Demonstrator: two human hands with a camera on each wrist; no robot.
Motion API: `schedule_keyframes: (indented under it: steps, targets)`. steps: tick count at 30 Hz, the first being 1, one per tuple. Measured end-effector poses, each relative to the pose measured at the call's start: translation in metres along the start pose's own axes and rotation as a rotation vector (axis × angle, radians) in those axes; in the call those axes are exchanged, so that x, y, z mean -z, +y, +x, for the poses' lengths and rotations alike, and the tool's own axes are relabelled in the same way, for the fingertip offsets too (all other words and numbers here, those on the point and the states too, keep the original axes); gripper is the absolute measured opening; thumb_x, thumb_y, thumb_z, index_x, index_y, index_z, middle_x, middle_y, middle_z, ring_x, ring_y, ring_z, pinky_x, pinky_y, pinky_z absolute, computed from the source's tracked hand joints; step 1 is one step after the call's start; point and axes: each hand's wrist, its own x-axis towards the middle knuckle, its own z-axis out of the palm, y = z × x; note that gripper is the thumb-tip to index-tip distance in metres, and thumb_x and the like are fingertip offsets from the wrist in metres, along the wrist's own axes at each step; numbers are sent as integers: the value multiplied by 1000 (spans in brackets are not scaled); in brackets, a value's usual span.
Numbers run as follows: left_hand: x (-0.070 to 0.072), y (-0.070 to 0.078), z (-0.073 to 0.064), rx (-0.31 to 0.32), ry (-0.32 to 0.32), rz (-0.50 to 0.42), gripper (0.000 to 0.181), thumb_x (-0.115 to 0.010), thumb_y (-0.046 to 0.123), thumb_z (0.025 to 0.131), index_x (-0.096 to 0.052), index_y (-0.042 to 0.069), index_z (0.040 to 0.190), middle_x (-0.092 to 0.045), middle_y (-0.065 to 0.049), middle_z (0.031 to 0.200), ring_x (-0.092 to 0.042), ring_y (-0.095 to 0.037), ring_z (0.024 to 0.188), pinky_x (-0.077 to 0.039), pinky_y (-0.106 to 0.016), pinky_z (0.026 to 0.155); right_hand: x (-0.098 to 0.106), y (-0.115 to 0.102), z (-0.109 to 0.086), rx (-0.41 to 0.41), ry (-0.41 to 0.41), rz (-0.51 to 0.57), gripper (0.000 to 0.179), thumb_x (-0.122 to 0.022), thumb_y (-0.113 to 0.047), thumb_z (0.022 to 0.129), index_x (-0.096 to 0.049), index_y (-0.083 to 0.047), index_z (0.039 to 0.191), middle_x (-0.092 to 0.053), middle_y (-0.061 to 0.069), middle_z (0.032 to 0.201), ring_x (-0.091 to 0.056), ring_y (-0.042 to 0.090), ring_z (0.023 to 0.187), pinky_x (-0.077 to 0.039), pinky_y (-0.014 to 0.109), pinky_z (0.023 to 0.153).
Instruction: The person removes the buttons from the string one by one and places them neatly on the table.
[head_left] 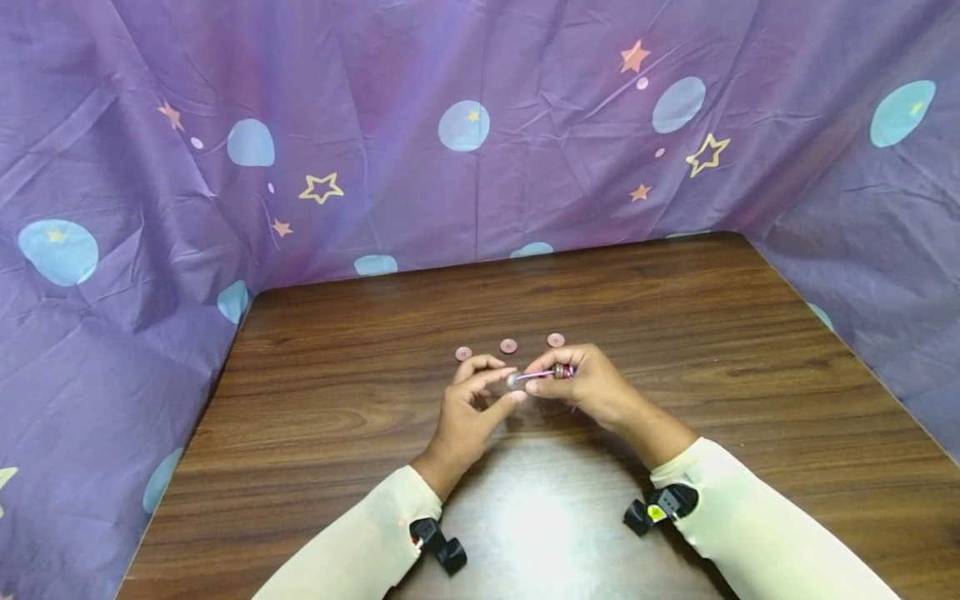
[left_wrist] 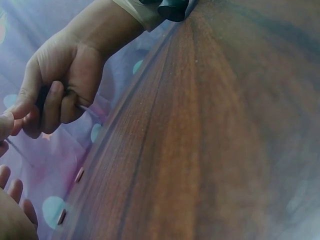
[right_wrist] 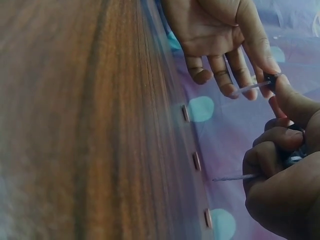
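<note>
My left hand (head_left: 468,412) pinches a small round button (head_left: 515,382) between thumb and forefinger; its other fingers are spread. A thin pale string (right_wrist: 252,89) runs at the button, which looks dark in the right wrist view. Opposite it, my right hand (head_left: 596,387) brings thumb and forefinger to the button's edge. Its other fingers curl round a string carrying a small stack of buttons (head_left: 564,372), partly hidden in the palm. A loose string end (right_wrist: 230,178) sticks out from the right fist. Whether the string passes through the pinched button cannot be made out.
Three pink buttons, a left one (head_left: 463,354), a middle one (head_left: 508,346) and a right one (head_left: 556,340), lie in a row just beyond the hands on the brown wooden table (head_left: 337,492). A purple patterned cloth (head_left: 420,75) hangs around the table's back and sides.
</note>
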Motion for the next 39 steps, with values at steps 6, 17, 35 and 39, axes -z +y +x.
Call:
schedule_keyframes:
  steps: [6, 17, 35, 39]
  targets:
    - [0, -1, 0, 7, -1, 20, 35, -86, -2, 87, -79, -5, 122, -62, -30, 133, -58, -10, 114, -54, -27, 82, 0, 2, 0, 23, 18, -11, 24, -84, -2, 89, -75, 14, 104, -68, -12, 71, -49, 3, 58, -40, 21, 49]
    - [3, 2, 2, -13, -24, 69, 35, -87, 2, 88, -79, 0, 122, -63, -23, 134, -58, -16, 119, -56, -39, 88, 3, 1, -1, 55, 51, -8, 21, -82, -1, 90, -75, 15, 103, -63, -13, 67, -46, 3, 56, -40, 22, 47]
    - [14, -3, -1, -3, 15, 86, 33, -87, 2, 88, -80, 0, 120, -62, -26, 133, -56, -25, 127, -52, -39, 91, 5, -2, 0, 47, 90, 65, 15, -82, -2, 90, -78, 10, 99, -56, -11, 61, -44, 3, 54, -40, 21, 47]
    - [20, -4, 1, 10, 33, 82, 32, -87, 2, 89, -80, 0, 120, -61, -27, 135, -49, -45, 145, -49, -36, 96, 7, -2, 1, 44, 103, 70, 14, -82, -2, 89, -78, 9, 98, -55, -11, 59, -47, 3, 58, -40, 21, 47]
